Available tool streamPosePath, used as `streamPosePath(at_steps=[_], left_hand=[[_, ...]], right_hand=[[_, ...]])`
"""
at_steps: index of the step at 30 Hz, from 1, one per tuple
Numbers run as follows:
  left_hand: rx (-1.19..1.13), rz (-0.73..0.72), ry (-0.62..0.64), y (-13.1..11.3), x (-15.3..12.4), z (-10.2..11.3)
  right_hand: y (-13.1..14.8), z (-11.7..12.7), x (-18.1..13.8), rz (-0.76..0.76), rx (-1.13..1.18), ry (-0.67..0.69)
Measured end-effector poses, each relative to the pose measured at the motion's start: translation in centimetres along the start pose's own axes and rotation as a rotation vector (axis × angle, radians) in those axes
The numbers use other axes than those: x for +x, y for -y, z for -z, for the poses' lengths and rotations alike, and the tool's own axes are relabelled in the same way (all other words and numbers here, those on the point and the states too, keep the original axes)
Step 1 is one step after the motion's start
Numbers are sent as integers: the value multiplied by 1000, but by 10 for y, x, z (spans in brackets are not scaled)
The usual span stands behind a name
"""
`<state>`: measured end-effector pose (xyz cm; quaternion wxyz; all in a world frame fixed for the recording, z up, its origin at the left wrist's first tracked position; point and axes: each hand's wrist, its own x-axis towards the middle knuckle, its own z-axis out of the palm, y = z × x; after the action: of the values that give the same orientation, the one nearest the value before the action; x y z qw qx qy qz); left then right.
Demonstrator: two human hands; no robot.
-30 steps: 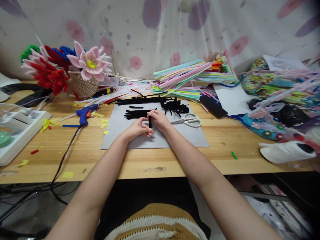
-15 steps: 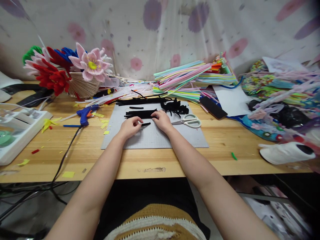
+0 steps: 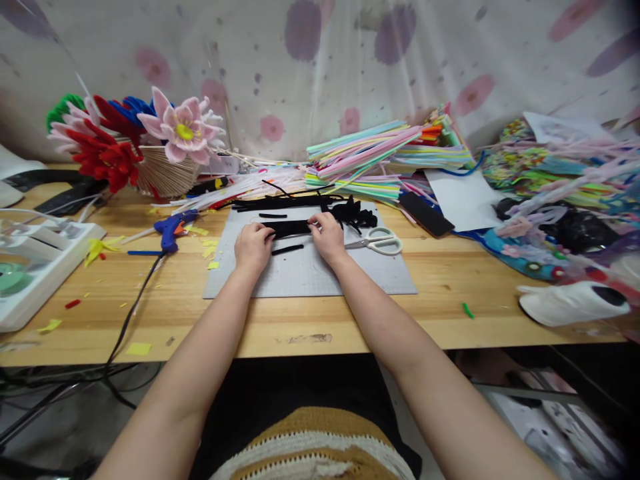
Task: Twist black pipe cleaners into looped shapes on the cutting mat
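Observation:
A row of black fuzzy pipe cleaners [image 3: 291,229] lies across the grey cutting mat [image 3: 310,277]. My left hand [image 3: 253,247] has its fingers closed on the left end of this row. At the right end, my right hand [image 3: 327,237] pinches the pipe cleaners between thumb and fingers. Just below them lies a short black piece [image 3: 287,250], and another short black piece [image 3: 273,216] is above. White-handled scissors [image 3: 383,241] rest right of my right hand. Behind that hand sits a clump of curled black pipe cleaners [image 3: 356,213].
A blue glue gun [image 3: 170,233] and its cord lie left of the mat. Further back stand fuzzy flowers [image 3: 183,130] and bundles of pastel pipe cleaners [image 3: 365,150]. To the right are a dark phone [image 3: 426,215], white paper [image 3: 465,200] and a white mouse-shaped object [image 3: 573,303].
My left hand has moved up from beside the short black piece to the row's left end; that piece now lies free. My right hand has shifted slightly up and right.

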<state>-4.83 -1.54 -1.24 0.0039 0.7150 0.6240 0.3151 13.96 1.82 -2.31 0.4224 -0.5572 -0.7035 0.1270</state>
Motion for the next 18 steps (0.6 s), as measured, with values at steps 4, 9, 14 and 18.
streamPosePath(at_steps=[4,9,14,18], left_hand=[[35,-38,-57,-8,-2,4],[38,-66,-69,-14,-3,8],[-144,57,-76,-12,-2,6],[-555,249,-88,-9,-2,2]], right_hand=[[5,3,-1,20,-84,-26],[8,8,0,12,-90,-108],[10,7,-1,10,172,-156],[12,-3,-2,-115,520,-41]])
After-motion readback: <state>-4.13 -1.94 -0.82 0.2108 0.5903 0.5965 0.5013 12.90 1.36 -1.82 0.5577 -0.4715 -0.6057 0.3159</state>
